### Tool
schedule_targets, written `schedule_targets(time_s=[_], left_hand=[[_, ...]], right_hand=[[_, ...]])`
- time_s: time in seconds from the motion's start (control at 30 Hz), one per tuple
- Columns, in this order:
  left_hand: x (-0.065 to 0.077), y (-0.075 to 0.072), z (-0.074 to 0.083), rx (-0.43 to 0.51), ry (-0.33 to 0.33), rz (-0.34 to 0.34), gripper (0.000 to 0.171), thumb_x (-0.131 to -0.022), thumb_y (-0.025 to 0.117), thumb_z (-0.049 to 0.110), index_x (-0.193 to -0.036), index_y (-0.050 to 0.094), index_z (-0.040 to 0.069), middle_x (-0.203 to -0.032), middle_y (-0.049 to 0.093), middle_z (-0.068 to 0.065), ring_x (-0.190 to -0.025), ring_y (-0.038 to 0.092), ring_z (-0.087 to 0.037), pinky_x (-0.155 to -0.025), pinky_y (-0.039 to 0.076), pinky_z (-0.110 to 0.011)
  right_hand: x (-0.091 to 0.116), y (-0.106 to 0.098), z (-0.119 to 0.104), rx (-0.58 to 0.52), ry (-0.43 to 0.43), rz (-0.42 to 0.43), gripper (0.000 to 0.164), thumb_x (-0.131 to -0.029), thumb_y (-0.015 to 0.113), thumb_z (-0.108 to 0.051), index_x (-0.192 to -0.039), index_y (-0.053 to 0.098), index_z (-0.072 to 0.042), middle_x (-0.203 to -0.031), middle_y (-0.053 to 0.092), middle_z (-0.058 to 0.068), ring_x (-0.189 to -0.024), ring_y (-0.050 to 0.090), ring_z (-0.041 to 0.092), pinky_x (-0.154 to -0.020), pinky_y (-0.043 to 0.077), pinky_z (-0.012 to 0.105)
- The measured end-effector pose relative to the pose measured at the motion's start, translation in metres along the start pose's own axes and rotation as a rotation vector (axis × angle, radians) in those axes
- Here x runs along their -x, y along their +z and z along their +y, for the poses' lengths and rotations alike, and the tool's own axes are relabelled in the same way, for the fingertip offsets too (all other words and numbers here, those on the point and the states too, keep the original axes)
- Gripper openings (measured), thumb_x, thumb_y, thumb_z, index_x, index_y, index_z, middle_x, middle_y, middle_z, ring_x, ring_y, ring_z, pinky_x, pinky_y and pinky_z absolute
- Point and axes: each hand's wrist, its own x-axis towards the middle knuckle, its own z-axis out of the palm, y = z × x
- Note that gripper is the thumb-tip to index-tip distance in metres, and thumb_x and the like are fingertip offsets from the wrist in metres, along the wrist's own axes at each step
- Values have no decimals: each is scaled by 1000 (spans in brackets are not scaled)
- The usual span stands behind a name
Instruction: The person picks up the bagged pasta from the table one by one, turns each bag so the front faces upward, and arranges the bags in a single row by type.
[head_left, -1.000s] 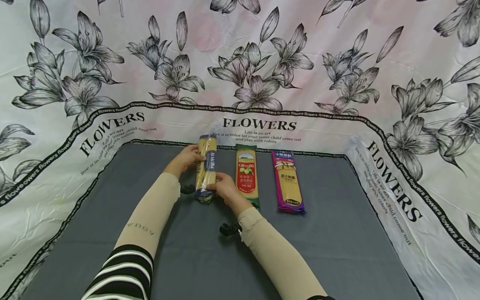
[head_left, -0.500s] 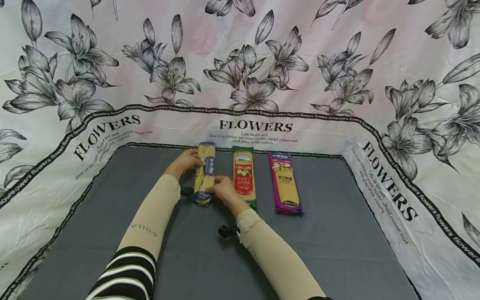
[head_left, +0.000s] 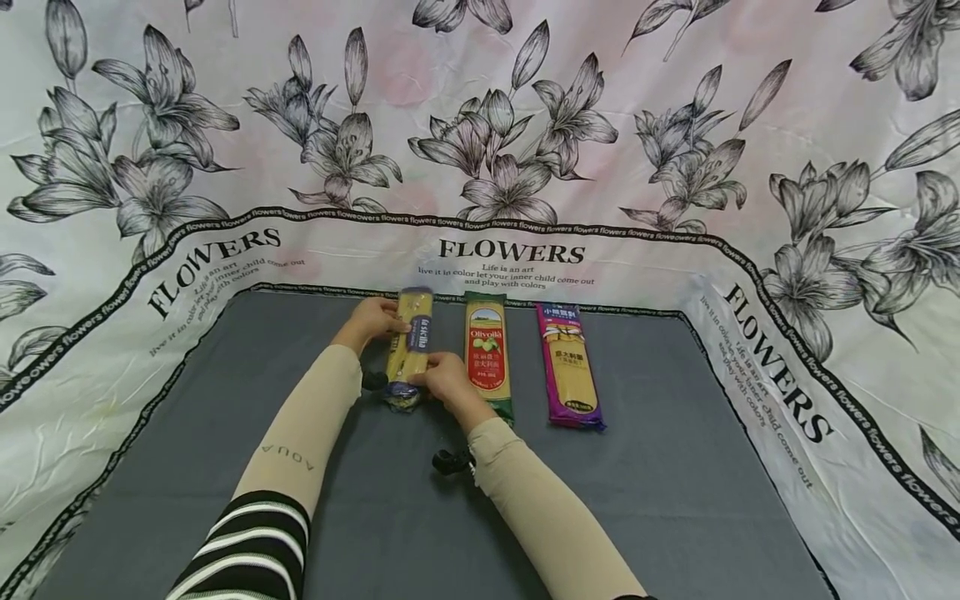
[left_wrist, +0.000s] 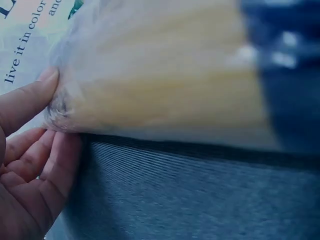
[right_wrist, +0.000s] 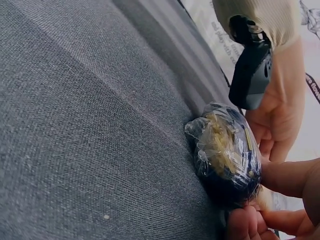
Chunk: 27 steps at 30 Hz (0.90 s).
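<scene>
A spaghetti pack (head_left: 411, 346) in clear wrap with a blue label lies lengthwise at the left of the row. My left hand (head_left: 372, 323) pinches its left side near the upper end. In the left wrist view, thumb and fingers of the left hand (left_wrist: 37, 165) close on the wrap's edge. My right hand (head_left: 452, 382) holds the lower right side. The right wrist view has the pack's crumpled end (right_wrist: 225, 152) against the grey cloth, with the fingers (right_wrist: 287, 177) of the right hand at its side.
Just right of it lies a green and red Olivoilà pasta pack (head_left: 487, 354), and farther right a purple and yellow pasta pack (head_left: 572, 367). All lie on a grey cloth (head_left: 360, 517) with a white floral border. A black wrist camera (right_wrist: 252, 70) sits on the left wrist.
The spaghetti pack's upper end has come down slightly and toward me, both hands moving with it. The head view has shifted a little. The other two packs stay put.
</scene>
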Motion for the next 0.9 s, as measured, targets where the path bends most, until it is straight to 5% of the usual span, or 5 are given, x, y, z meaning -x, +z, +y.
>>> schedule_targets(time_s=[0.43, 0.9], left_hand=[[12, 2, -1, 57, 8, 36, 75, -89, 81, 9, -152, 42, -3, -149, 52, -24, -129, 58, -39, -103, 54, -48], [36, -1, -11, 73, 51, -90, 67, -96, 72, 9, -154, 39, -1, -153, 47, -22, -137, 51, -38, -104, 53, -50]], right_hand=[[8, 0, 6, 135, -75, 91, 49, -86, 84, -11, -130, 64, 1, -114, 68, 13, -93, 65, 20, -71, 58, 31], [15, -21, 10, 41, -133, 25, 53, -90, 77, -7, -140, 59, -1, -134, 62, 17, -112, 65, 30, -80, 62, 37]])
